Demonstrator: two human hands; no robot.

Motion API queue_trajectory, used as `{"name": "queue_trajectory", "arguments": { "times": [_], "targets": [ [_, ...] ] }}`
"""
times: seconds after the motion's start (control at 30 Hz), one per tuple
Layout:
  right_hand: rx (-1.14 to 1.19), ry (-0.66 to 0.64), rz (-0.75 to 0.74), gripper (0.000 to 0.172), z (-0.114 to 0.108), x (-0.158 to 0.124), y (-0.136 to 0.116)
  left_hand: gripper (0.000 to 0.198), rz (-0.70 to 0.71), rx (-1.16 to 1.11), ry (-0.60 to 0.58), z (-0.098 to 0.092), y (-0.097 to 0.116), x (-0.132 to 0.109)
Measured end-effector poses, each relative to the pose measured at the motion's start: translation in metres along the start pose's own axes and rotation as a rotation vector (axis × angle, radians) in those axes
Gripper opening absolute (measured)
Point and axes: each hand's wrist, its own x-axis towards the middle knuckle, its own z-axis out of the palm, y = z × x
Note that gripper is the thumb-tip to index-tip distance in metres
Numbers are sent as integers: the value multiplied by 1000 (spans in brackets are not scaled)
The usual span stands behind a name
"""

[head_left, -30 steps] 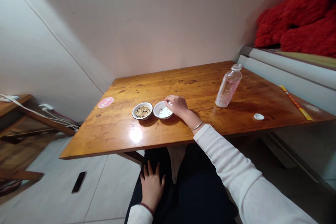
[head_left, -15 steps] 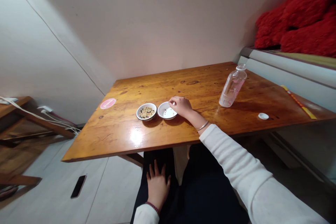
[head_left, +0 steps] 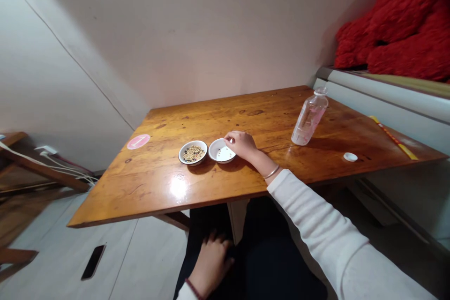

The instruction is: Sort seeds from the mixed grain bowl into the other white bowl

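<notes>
Left hand: the left hand (head_left: pixel 211 262) lies on the person's dark trousers (head_left: pixel 277 262) below the table edge, with a thin dark-red cord bracelet (head_left: pixel 191 288) at the wrist. Its fingers (head_left: pixel 215 239) curl loosely over the thigh, and nothing shows in them.

Floor: a black smartphone (head_left: pixel 93 261) lies face up on the pale floor tiles (head_left: pixel 151 262), off to the left of the person's knees.

Right arm: a white knit sleeve (head_left: pixel 316 215) runs up to the tabletop, with a thin silver bangle (head_left: pixel 271 171) on the wrist.

Right hand: the right hand (head_left: pixel 244 146) rests on the wooden table (head_left: pixel 123 192), just beside the white bowl. Its fingertips (head_left: pixel 228 140) are drawn together at the bowl's rim; whether they pinch a seed is too small to tell.

White bowl: the small white bowl (head_left: pixel 213 153) sits close to the table's near edge, touched by the right hand. Only a few dark and pale seeds (head_left: pixel 221 153) lie in it.

Seed bowl: the dark-rimmed seed bowl (head_left: pixel 181 158) stands just left of the white bowl, not touching it. The mixed seeds (head_left: pixel 193 153) in it are pale and dark, and they remain the larger share.

Further along the table: a round pink sticker (head_left: pixel 138 141) marked with a 1, a clear plastic bottle (head_left: pixel 308 119) upright without a cap, and a small white cap (head_left: pixel 350 157) lying apart from it.

Beyond: red plush fabric (head_left: pixel 397 33) sits on a ledge at the far right.
</notes>
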Motion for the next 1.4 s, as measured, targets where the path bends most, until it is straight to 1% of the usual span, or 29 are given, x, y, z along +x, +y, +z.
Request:
{"name": "queue_trajectory", "arguments": {
  "times": [0.03,0.07,0.1,0.13,0.17,0.2,0.23,0.27,0.3,0.33,0.37,0.4,0.43,0.47,0.53,0.63,0.73,0.9,1.1,1.17,1.23,1.3,1.4],
  "targets": [
    [20,0,-6,14,0,0,-1,38,153,-131,-118,-24,7,-10],
    [45,3,-9,14,1,0,-1,37,258,-243,-167,-50,12,-18],
    [77,1,-14,14,2,1,-1,36,322,-304,-140,-78,16,-24],
    [123,-5,-14,14,4,3,-2,33,354,-312,-57,-107,19,-26],
    [183,-15,-4,14,7,6,-2,32,363,-279,35,-135,19,-24],
    [263,-32,7,14,10,10,-2,32,314,-218,143,-162,16,-16],
    [355,-38,25,15,14,15,-2,33,242,-138,269,-187,11,-4],
    [454,-30,48,16,18,21,-3,35,193,-32,358,-210,5,12],
    [570,-30,74,18,21,27,-3,35,151,77,431,-230,-3,31],
    [677,-45,108,19,24,32,-4,33,110,185,467,-246,-12,52],
    [752,-61,136,19,27,36,-4,30,63,292,453,-259,-21,72],
    [789,-67,150,20,29,39,-4,28,7,385,417,-269,-30,92],
    [789,-66,152,19,30,40,-5,29,-14,450,368,-275,-38,109],
    [757,-59,146,18,30,39,-5,30,-28,488,335,-279,-46,124],
    [658,-47,137,15,30,34,-7,28,-17,515,286,-280,-57,144],
    [557,-57,130,11,29,26,-10,22,54,486,250,-276,-66,157],
    [488,-81,107,11,28,23,-14,19,151,423,255,-273,-69,157],
    [464,-89,97,12,28,23,-13,21,216,262,346,-275,-71,149],
    [483,-104,69,12,32,20,-11,22,316,141,368,-273,-65,147],
    [486,-107,55,13,32,18,-12,27,387,33,407,-269,-60,150],
    [502,-104,33,14,31,17,-14,33,469,-125,417,-265,-54,152],
    [541,-98,11,15,29,17,-15,38,521,-282,389,-261,-49,155],
    [613,-89,-8,17,26,17,-17,42,520,-471,333,-255,-44,160]
  ]
}}
